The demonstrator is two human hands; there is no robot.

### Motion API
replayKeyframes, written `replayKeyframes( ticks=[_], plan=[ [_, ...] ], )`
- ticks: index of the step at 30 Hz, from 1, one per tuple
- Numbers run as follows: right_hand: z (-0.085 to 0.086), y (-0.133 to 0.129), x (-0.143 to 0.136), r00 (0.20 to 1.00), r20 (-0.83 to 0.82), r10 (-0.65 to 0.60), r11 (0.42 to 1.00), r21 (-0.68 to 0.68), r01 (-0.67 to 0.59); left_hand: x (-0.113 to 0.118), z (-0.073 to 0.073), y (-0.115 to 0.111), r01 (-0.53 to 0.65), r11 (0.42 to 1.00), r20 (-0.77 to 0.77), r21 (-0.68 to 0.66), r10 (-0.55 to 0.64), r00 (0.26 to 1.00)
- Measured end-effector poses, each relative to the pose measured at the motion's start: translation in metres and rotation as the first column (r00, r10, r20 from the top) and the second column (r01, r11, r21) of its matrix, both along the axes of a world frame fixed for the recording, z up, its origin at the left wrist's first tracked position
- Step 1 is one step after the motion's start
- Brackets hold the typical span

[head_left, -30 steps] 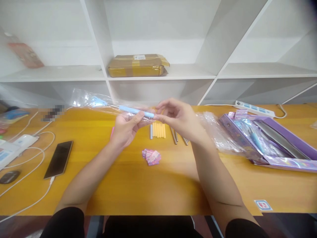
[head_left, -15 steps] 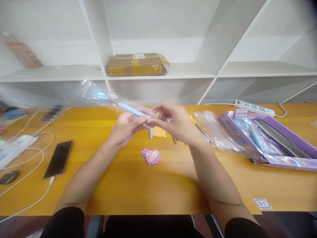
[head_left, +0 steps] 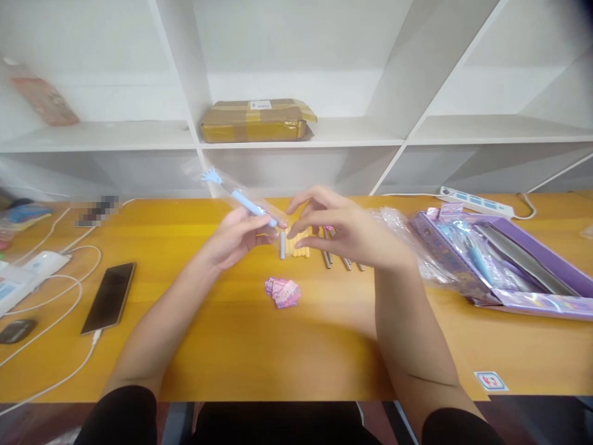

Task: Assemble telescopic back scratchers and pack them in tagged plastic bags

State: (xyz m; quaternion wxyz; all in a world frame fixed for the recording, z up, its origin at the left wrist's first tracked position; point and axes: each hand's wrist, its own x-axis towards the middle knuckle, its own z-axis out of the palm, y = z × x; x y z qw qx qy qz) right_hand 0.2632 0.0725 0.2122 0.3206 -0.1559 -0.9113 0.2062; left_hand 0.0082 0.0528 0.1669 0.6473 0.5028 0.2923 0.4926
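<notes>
A light blue hand-shaped stick (head_left: 248,203) in a clear plastic sleeve slants up to the left, its small blue hand end at the top. Its lower part is pinched in my left hand (head_left: 238,238). To the right, my right hand (head_left: 340,225) hovers with bent, spread fingers near the sleeve's lower end; no object shows in it. Below the hands lie several yellow tubes (head_left: 301,244), a blue tube (head_left: 282,245) and several metal rods (head_left: 327,256). Small pink cards (head_left: 283,292) are piled nearer to me.
A purple box (head_left: 514,296) with bagged blue items stands at the right, beside clear plastic sleeves (head_left: 417,253). A phone (head_left: 110,298) and white cables lie at the left. A taped parcel (head_left: 257,121) is on the shelf; a power strip (head_left: 477,202) sits behind the box.
My right hand has come off the sleeve, spread its fingers and shifted right. The blue stick has moved slightly right, with its hand end lower, still in my left hand.
</notes>
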Motion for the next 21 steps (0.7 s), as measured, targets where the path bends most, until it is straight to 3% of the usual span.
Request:
replayKeyframes(
  ticks=[3,8,12,21],
  plan=[
    [-0.002,0.001,-0.001,0.997,-0.067,-0.038,0.998,0.045,0.041,0.002,0.000,0.001,-0.056,0.997,0.034,-0.049,0.057,0.998],
    [-0.002,0.003,-0.001,0.992,-0.128,0.000,0.990,0.143,0.018,0.003,0.001,0.006,-0.200,0.972,0.078,-0.125,0.211,0.974],
    [-0.001,0.001,-0.005,0.987,-0.160,0.006,0.985,0.171,0.022,0.001,-0.002,0.007,-0.120,0.988,-0.006,-0.101,0.120,0.993],
    [-0.011,-0.004,-0.023,0.981,-0.183,-0.060,0.998,-0.014,0.058,0.003,-0.003,-0.001,-0.035,0.999,-0.052,0.031,0.036,0.998]
  ],
)
